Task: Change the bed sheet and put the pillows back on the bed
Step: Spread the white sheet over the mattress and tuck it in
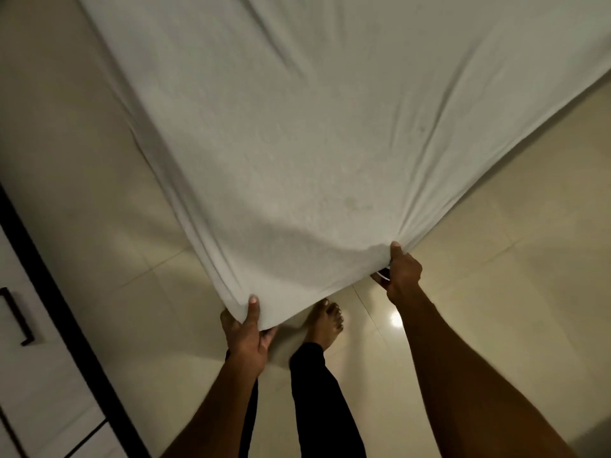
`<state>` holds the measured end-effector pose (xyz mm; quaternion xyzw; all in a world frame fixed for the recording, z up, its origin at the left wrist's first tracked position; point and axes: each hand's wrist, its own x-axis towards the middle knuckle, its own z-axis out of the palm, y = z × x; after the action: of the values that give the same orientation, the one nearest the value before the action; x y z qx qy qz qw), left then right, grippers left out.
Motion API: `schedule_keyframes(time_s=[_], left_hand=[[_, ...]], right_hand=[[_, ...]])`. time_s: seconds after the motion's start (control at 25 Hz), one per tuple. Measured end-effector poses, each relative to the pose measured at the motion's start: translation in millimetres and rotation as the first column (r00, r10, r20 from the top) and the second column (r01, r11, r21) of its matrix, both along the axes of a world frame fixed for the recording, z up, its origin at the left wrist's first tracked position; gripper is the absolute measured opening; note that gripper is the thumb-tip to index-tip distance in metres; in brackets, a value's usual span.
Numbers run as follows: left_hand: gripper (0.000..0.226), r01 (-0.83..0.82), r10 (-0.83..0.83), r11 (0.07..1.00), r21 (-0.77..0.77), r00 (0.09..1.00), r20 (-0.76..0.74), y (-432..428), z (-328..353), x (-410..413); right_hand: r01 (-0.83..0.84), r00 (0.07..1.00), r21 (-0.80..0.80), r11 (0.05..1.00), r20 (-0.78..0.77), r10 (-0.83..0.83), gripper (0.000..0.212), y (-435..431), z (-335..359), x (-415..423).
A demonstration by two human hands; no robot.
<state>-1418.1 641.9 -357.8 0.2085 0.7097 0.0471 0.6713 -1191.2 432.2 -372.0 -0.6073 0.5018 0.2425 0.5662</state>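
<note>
Above the tiled floor (496,226), the left hand (246,335) and right hand (401,272) each pinch the white sheet's (297,127) near edge, apparently spreading it; next it probably needs drawing taut and even.

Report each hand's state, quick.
Left hand: closed, gripping the white sheet edge.
Right hand: closed, pinching the same sheet's edge.
</note>
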Motion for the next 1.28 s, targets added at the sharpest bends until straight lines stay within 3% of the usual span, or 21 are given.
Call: schedule_keyframes(time_s=[0.16,0.36,0.48,0.6,0.68,0.76,0.92,1.0,1.08,1.16,1.28], left_hand=[[0.04,0.278,-0.289,0.957,-0.079,0.93,-0.228,-21.7,-15.6,-14.8],[0.036,0.406,-0.426,0.905,-0.131,0.85,-0.311,-17.3,-8.6,-17.2],[0.038,0.412,-0.433,0.901,-0.136,0.83,-0.352,-7.1,-14.6,-20.8],[0.023,0.323,-0.367,0.928,-0.187,0.88,-0.302,8.8,-22.3,-3.5],[0.016,0.287,-0.32,0.944,-0.16,0.916,-0.244,22.0,-27.4,14.9],[0.026,0.25,-0.267,0.962,-0.112,0.947,-0.18,32.1,-29.3,31.1],[0.038,0.254,-0.256,0.966,-0.051,0.965,-0.056,48.2,-32.1,66.6],[0.04,0.279,-0.278,0.96,0.025,0.959,-0.046,58.7,-36.2,85.5],[0.046,0.347,-0.338,0.931,0.115,0.937,-0.091,68.2,-40.4,96.2],[0.047,0.467,-0.427,0.863,0.192,0.878,-0.217,81.0,-45.9,102.0],[0.022,0.683,-0.559,0.688,0.246,0.714,-0.421,92.1,-52.0,93.5]], right_hand=[[-0.151,0.988,-0.154,0.976,-0.064,0.143,0.039,-18.3,-22.5,2.1],[-0.174,0.985,-0.225,0.959,-0.042,0.169,0.032,-17.4,-20.4,-6.2],[-0.196,0.977,-0.18,0.964,-0.119,0.177,0.029,-8.8,-23.4,9.5],[-0.214,0.962,-0.131,0.968,-0.199,0.186,0.033,5.0,-32.3,39.4],[-0.203,0.972,-0.168,0.965,-0.153,0.178,0.042,21.2,-31.7,57.2],[-0.232,0.97,-0.183,0.955,-0.117,0.213,0.045,39.0,-26.6,69.1],[-0.309,0.948,-0.024,0.951,-0.087,0.306,0.021,69.3,-18.8,81.2],[-0.323,0.942,0.076,0.943,-0.074,0.328,0.024,86.4,-19.0,88.2],[-0.346,0.933,0.131,0.929,-0.06,0.356,0.03,100.0,-23.0,95.1],[-0.353,0.932,0.079,0.932,-0.064,0.358,0.028,109.3,-33.2,103.2],[-0.319,0.941,-0.006,0.948,-0.118,0.316,0.011,117.6,-44.8,109.7]])
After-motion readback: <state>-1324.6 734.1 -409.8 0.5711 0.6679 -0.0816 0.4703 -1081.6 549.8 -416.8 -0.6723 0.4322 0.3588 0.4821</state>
